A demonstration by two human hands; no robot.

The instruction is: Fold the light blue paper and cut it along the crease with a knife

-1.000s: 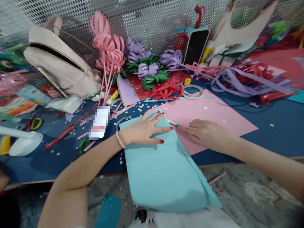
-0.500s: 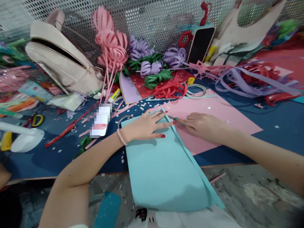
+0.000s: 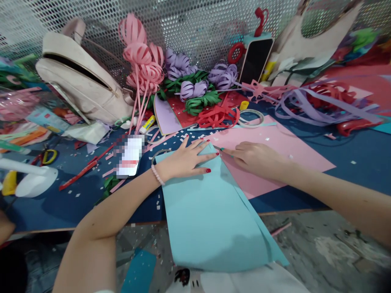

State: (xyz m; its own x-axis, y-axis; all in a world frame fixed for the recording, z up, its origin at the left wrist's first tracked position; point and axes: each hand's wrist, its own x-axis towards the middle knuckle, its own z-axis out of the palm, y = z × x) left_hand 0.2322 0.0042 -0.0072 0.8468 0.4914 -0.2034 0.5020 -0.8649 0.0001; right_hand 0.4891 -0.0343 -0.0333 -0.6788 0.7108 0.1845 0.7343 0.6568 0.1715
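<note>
My left hand (image 3: 190, 159) lies flat with spread fingers on the upper part of a light blue sheet of paper (image 3: 210, 219). That sheet is folded over, with a second layer showing along its right side, and its lower end hangs past the table edge. My right hand (image 3: 255, 156) is closed, index finger stretched toward the sheet's upper right edge. From its fingertips a thin grey blade-like tool (image 3: 216, 147) reaches to the paper; the rest of it is hidden in the hand. Beneath my right hand is a pink sheet (image 3: 305, 158).
A phone (image 3: 131, 156) lies left of the paper, near a glue stick (image 3: 148, 124) and white paper scraps. Behind are pink paper strip bundles (image 3: 143, 57), red strips (image 3: 218, 116), a tape roll (image 3: 251, 118), an upright phone (image 3: 255, 61) and a backpack (image 3: 82, 81). Scissors (image 3: 47, 156) lie far left.
My right hand has shifted slightly left and up along the blue sheet's edge. My left hand stays on the paper, its fingers a little more spread.
</note>
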